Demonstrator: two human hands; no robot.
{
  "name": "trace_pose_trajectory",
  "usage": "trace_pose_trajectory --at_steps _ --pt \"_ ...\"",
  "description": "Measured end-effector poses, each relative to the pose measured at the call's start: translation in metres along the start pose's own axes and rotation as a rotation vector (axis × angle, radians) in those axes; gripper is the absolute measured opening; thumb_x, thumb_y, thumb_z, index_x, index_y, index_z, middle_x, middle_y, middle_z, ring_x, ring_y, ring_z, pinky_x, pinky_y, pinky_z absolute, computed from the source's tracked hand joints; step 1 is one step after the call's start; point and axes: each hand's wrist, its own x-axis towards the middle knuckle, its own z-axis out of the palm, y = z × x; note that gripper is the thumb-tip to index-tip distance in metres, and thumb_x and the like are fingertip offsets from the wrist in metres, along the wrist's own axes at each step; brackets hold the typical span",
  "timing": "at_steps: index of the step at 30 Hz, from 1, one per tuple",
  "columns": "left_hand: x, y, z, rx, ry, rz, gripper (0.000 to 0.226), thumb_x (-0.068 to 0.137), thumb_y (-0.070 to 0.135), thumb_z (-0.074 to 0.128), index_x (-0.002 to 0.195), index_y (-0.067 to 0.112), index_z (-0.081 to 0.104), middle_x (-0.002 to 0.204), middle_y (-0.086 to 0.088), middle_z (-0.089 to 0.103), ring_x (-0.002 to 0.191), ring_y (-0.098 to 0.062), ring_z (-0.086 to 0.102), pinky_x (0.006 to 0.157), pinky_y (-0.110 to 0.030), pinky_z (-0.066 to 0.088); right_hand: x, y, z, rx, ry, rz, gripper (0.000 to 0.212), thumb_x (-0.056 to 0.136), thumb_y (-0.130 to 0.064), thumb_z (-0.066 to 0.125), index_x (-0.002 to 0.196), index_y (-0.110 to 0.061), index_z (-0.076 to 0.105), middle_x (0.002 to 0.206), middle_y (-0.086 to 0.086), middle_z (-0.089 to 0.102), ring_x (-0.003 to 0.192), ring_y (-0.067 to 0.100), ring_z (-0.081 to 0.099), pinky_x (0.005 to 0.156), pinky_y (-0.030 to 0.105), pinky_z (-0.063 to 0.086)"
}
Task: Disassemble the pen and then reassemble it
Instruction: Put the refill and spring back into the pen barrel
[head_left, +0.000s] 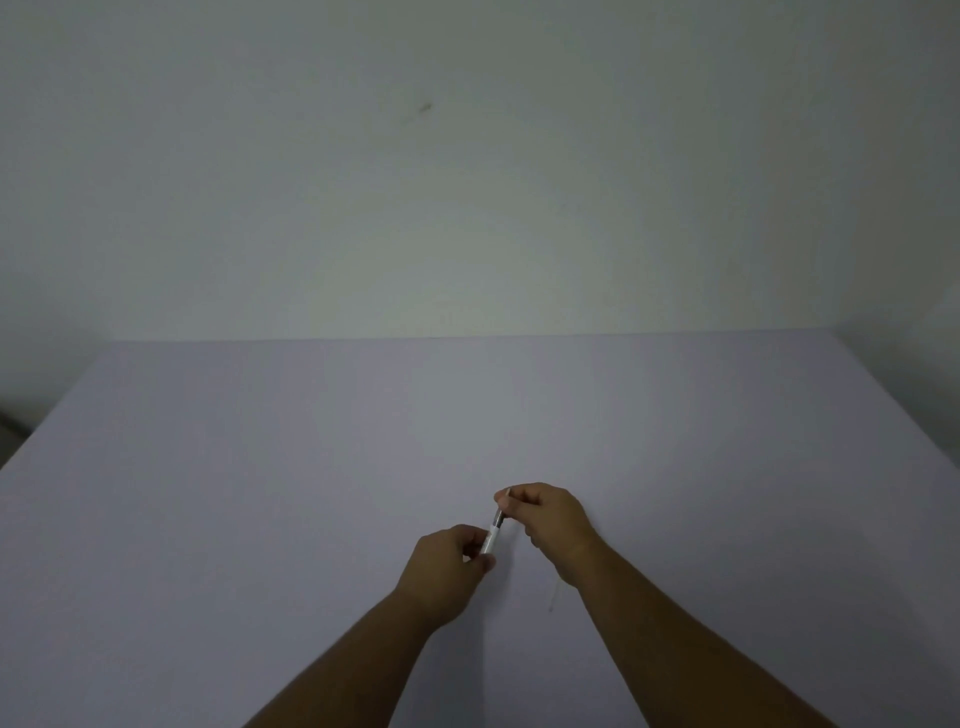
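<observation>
Both forearms reach forward over table (260, 467). Left hand (447, 564) pinches pen (493, 530) barrel's lower end; right hand (550, 519) pinches its upper tip, pen tilted between.

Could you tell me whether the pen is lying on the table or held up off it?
Held up: the pen slants between the left hand and right hand, above the table.

Bare table (260, 467) all around hands (452, 556)
</observation>
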Motion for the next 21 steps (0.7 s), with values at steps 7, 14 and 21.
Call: trace_pose_trajectory --at_steps 7,14,21 --pt "-0.002 0.006 -0.002 0.062 0.043 0.042 0.023 0.086 0.026 0.062 0.107 0.021 0.065 0.086 0.013 0.06 0.074 -0.004 0.054 0.063 -0.01 0.039 0.001 -0.005 -0.005 -0.085 0.032 0.08 0.027 0.077 -0.04 0.072 0.068 -0.017 0.059 0.069 -0.002 0.06 0.053 0.009 0.044 0.054 0.022 0.037" --pt "0.0 0.013 -0.006 0.061 0.075 0.038 0.023 0.086 0.026 0.062 0.107 0.019 0.065 0.094 0.005 0.065 0.081 -0.008 0.055 0.062 -0.012 0.037 -0.005 -0.008 -0.002 0.129 -0.022 0.1 0.018 0.082 -0.036 0.066 0.082 -0.019 0.067 0.085 0.001 0.068 0.06 0.011 0.046 0.054 0.022 0.039" --pt "-0.002 0.019 -0.009 0.044 0.063 0.03 0.021 0.086 0.025 0.062 0.105 0.018 0.065 0.09 0.005 0.062 0.072 -0.01 0.056 0.063 -0.019 0.043 -0.007 -0.013 0.001 0.114 0.015 0.118 0.016 0.083 -0.039 0.065 0.081 -0.023 0.064 0.087 -0.001 0.062 0.068 0.012 0.048 0.059 0.024 0.039"
